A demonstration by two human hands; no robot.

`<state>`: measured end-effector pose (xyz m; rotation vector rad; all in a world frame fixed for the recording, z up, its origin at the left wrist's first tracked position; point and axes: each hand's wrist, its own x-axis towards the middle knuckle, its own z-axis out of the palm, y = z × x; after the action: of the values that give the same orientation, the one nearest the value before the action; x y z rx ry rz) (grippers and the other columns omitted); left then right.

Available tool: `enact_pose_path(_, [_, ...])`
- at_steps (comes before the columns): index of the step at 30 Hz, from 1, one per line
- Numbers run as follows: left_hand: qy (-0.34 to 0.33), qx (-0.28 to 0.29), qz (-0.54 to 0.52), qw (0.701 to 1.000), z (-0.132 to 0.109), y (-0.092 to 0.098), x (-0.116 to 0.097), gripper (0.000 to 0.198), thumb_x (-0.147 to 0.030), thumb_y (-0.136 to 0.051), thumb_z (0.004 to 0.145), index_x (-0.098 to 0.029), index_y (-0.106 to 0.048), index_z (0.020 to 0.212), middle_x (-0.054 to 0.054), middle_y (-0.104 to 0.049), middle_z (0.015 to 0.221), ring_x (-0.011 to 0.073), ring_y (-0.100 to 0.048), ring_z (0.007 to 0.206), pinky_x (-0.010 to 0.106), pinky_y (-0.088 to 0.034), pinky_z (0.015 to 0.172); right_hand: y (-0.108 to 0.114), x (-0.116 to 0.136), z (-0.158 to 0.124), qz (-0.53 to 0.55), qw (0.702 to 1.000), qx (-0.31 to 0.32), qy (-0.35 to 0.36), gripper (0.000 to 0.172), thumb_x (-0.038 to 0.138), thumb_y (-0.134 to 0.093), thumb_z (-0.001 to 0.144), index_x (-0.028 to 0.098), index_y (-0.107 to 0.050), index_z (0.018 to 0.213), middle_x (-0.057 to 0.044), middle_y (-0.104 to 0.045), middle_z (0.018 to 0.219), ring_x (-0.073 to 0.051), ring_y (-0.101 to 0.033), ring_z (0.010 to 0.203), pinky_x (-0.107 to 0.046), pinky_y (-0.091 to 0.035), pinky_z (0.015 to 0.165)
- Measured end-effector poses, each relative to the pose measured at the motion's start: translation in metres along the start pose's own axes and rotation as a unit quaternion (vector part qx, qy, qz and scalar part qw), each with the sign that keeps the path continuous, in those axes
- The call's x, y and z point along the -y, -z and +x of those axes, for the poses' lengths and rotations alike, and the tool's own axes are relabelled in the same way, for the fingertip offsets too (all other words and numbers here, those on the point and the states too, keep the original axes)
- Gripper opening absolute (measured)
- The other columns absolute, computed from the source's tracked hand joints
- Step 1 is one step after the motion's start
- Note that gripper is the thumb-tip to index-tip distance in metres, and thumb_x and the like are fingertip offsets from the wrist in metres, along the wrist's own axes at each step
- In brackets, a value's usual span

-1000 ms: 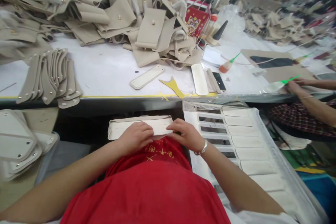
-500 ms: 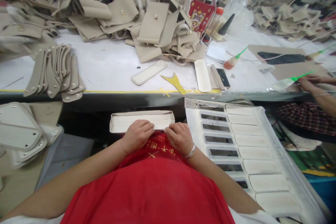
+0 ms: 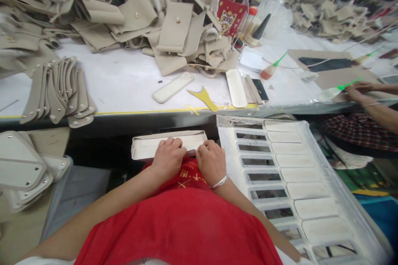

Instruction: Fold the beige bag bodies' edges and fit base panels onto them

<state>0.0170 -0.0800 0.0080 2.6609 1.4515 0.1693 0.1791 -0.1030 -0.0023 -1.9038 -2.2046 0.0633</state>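
I hold a long beige leather panel flat against my lap, just below the table edge. My left hand presses on its near edge at the middle, fingers curled down on it. Close beside it, my right hand, with a bracelet at the wrist, grips the same edge nearer the panel's right end. The two hands almost touch. My red shirt fills the lower middle of the view.
A white table carries heaped beige leather pieces, a fanned stack of strips, a cream oblong piece, a yellow tool and glue bottles. A white tray of oblong pieces lies at my right. Another person's arm works at far right.
My hands have drawn together along the panel's near edge, the right one sliding left toward the middle. The panel has stayed in place on my lap.
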Motion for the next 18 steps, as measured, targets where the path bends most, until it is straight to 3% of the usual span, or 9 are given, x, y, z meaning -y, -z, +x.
enact_pose_path(2, [0.024, 0.048, -0.018, 0.998, 0.005, 0.003, 0.003, 0.02, -0.026, -0.045, 0.085, -0.019, -0.061, 0.075, 0.007, -0.06, 0.085, 0.024, -0.052, 0.083, 0.036, -0.038, 0.068, -0.001, 0.001, 0.0, 0.04, 0.998, -0.009, -0.048, 0.017, 0.032, -0.053, 0.081, 0.017, -0.055, 0.089, -0.008, -0.053, 0.097, -0.019, -0.048, 0.085, -0.03, -0.034, 0.07])
enact_pose_path(5, [0.033, 0.102, -0.058, 0.993, 0.01, 0.005, 0.011, 0.017, -0.028, -0.048, 0.082, -0.019, -0.06, 0.075, 0.005, -0.061, 0.08, 0.0212, -0.054, 0.078, 0.032, -0.037, 0.067, -0.005, -0.003, -0.001, 0.089, 0.988, -0.035, -0.123, 0.034, 0.04, -0.059, 0.076, 0.014, -0.05, 0.096, -0.01, -0.053, 0.095, -0.021, -0.05, 0.085, -0.029, -0.038, 0.068])
enact_pose_path(7, [0.04, 0.128, -0.08, 0.988, 0.012, 0.006, 0.016, 0.015, -0.03, -0.05, 0.081, -0.019, -0.059, 0.074, 0.005, -0.062, 0.079, 0.0197, -0.054, 0.075, 0.03, -0.036, 0.064, -0.011, -0.008, -0.003, 0.126, 0.977, -0.009, -0.171, 0.035, 0.047, -0.061, 0.071, 0.016, -0.051, 0.084, -0.006, -0.055, 0.083, -0.019, -0.051, 0.075, -0.029, -0.039, 0.062])
enact_pose_path(9, [0.045, 0.146, -0.093, 0.984, 0.015, 0.007, 0.019, 0.015, -0.031, -0.05, 0.08, -0.02, -0.059, 0.073, 0.004, -0.062, 0.078, 0.0189, -0.055, 0.073, 0.028, -0.035, 0.06, -0.017, -0.011, -0.003, 0.198, 0.953, 0.061, -0.219, 0.037, 0.053, -0.06, 0.07, 0.018, -0.05, 0.066, -0.001, -0.053, 0.064, -0.015, -0.049, 0.06, -0.026, -0.036, 0.054])
enact_pose_path(11, [0.047, 0.155, -0.097, 0.982, 0.017, 0.009, 0.02, 0.014, -0.03, -0.05, 0.079, -0.02, -0.058, 0.073, 0.004, -0.063, 0.077, 0.0185, -0.055, 0.071, 0.028, -0.034, 0.058, -0.021, -0.012, -0.004, 0.317, 0.894, 0.158, -0.274, 0.043, 0.056, -0.056, 0.072, 0.018, -0.046, 0.054, 0.002, -0.048, 0.049, -0.01, -0.045, 0.046, -0.024, -0.033, 0.046])
enact_pose_path(14, [0.046, 0.165, -0.09, 0.981, 0.021, 0.011, 0.019, 0.013, -0.028, -0.05, 0.077, -0.021, -0.058, 0.071, 0.004, -0.064, 0.076, 0.0194, -0.056, 0.069, 0.028, -0.034, 0.056, -0.022, -0.004, -0.002, 0.506, 0.742, 0.267, -0.349, 0.042, 0.052, -0.049, 0.08, 0.015, -0.053, 0.06, 0.004, -0.046, 0.044, -0.007, -0.045, 0.035, -0.019, -0.03, 0.036])
enact_pose_path(16, [0.04, 0.165, -0.087, 0.982, 0.024, 0.011, 0.02, 0.013, -0.027, -0.05, 0.077, -0.021, -0.058, 0.07, 0.004, -0.065, 0.076, 0.0206, -0.057, 0.07, 0.029, -0.035, 0.057, -0.018, 0.003, 0.001, 0.584, 0.644, 0.296, -0.396, 0.036, 0.045, -0.048, 0.084, 0.013, -0.056, 0.068, 0.004, -0.05, 0.046, -0.007, -0.049, 0.034, -0.017, -0.033, 0.034])
enact_pose_path(18, [0.033, 0.16, -0.089, 0.983, 0.025, 0.011, 0.02, 0.014, -0.028, -0.05, 0.078, -0.021, -0.058, 0.07, 0.005, -0.066, 0.077, 0.0215, -0.058, 0.072, 0.029, -0.037, 0.058, -0.013, 0.01, 0.005, 0.623, 0.575, 0.297, -0.439, 0.032, 0.038, -0.047, 0.087, 0.012, -0.057, 0.072, 0.002, -0.056, 0.05, -0.007, -0.052, 0.037, -0.016, -0.037, 0.035])
